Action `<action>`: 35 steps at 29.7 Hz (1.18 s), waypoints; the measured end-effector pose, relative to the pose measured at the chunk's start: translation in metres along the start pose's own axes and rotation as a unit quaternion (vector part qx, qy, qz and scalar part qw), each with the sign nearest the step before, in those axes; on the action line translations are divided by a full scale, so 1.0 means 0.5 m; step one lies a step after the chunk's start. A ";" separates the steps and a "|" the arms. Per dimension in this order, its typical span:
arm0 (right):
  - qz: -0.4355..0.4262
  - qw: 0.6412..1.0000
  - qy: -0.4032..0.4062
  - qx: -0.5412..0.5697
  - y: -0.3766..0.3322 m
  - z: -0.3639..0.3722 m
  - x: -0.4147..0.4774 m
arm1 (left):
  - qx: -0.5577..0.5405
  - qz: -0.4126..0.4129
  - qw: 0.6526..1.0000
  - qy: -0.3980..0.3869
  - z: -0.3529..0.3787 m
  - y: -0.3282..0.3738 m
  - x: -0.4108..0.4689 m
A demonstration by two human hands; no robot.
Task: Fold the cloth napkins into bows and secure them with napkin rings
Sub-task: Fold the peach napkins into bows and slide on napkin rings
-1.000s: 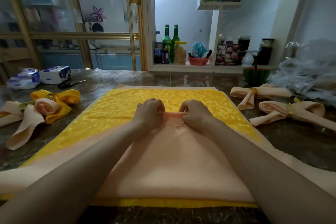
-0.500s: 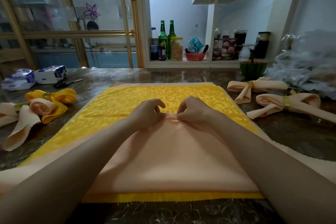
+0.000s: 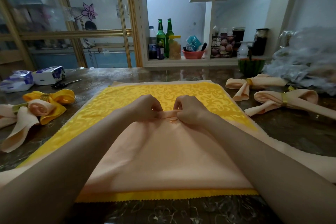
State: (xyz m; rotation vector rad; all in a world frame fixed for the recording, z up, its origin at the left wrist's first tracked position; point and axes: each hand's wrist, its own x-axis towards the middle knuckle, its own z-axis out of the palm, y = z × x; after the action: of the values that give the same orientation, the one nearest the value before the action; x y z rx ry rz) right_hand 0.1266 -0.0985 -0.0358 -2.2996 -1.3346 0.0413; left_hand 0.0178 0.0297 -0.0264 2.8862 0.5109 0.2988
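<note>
Peach cloth napkin [image 3: 163, 160] first: lies flat on top of a yellow patterned napkin [image 3: 181, 94], at the middle of the dark marble table [image 3: 291, 132]. Gathered into a narrow fold at its far edge and pinched there between thumb and curled fingers of the left hand [image 3: 145, 108] and of the right hand [image 3: 190, 109], the two close together. To the right, well apart from the hands: two finished peach bows [image 3: 261, 82], each cinched by a gold napkin ring [image 3: 284, 98]. To the left: a yellow bow [image 3: 54, 97], touching a rolled peach napkin [image 3: 39, 108]. Beyond those: scissors [image 3: 63, 84] beside tissue packs [image 3: 48, 77]. At the back: green bottles [image 3: 161, 32] upright on a white shelf [image 3: 181, 61].
</note>
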 end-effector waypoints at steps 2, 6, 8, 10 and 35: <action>-0.005 1.000 0.003 -0.009 -0.002 0.001 -0.003 | 0.015 -0.002 1.000 -0.006 -0.003 0.005 -0.001; -0.023 0.998 0.025 -0.060 -0.008 0.005 -0.008 | 0.028 -0.016 0.999 0.030 0.004 0.010 -0.004; -0.052 0.989 0.042 -0.132 -0.010 0.003 -0.012 | 0.050 -0.014 0.997 0.061 0.011 0.013 -0.008; -0.077 0.978 0.032 -0.193 -0.012 -0.001 -0.016 | 0.070 0.012 0.995 0.069 0.013 0.015 -0.012; -0.095 0.990 0.017 -0.106 0.000 -0.021 -0.030 | 0.020 -0.028 0.997 0.065 0.020 0.023 -0.034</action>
State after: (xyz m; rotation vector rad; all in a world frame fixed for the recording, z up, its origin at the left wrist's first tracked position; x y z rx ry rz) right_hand 0.1216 -0.1150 -0.0298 -2.3202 -1.6006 -0.2115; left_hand 0.0083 0.0116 -0.0362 2.8989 0.6242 0.4740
